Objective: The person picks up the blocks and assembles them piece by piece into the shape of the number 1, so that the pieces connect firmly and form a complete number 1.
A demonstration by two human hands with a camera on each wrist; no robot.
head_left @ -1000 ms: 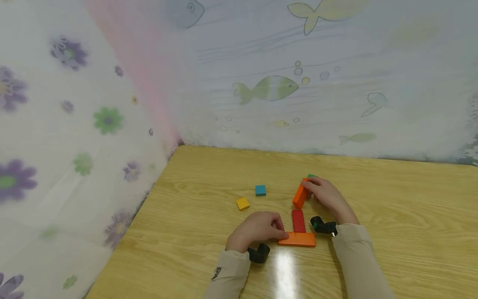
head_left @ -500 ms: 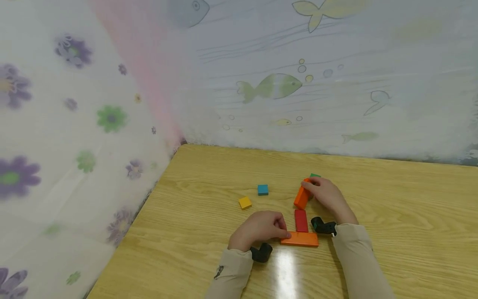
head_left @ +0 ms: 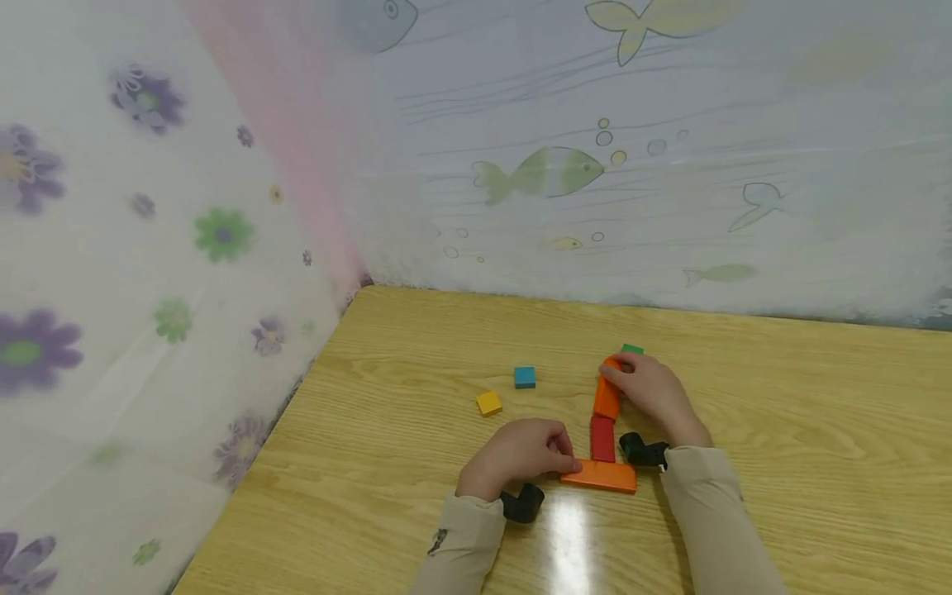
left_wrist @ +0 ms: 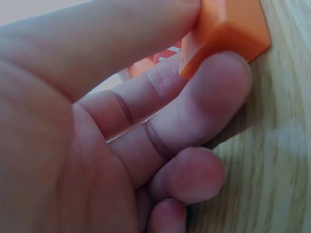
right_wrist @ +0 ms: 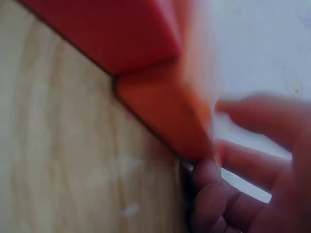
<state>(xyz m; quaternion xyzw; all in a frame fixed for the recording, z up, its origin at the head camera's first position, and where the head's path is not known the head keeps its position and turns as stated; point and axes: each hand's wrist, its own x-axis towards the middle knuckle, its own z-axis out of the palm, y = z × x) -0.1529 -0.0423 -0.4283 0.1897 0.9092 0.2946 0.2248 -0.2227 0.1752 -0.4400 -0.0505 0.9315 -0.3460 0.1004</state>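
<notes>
Thumb and fingers of my left hand [head_left: 516, 456] pinch the left end of a long orange block [head_left: 606, 477] lying crosswise on the table; the left wrist view shows that block's end [left_wrist: 238, 34] between them. A red block [head_left: 603, 438] runs away from its far side, touching it. Beyond the red one, my right hand [head_left: 656, 398] grips a second orange block [head_left: 606, 400] by its far end. In the right wrist view this orange block [right_wrist: 155, 107] meets the red block [right_wrist: 112, 29] end to end. The fingers hide part of both orange blocks.
A blue block [head_left: 524, 377] and a yellow block [head_left: 489, 403] lie to the left on the wooden table [head_left: 372, 463]. Just behind my right hand sits a green block [head_left: 633, 349], partly covered. Painted walls border the table at the back and left.
The far orange block has swung from a slant to nearly in line with the red block, its near end now against it. My left hand stays on the near orange block.
</notes>
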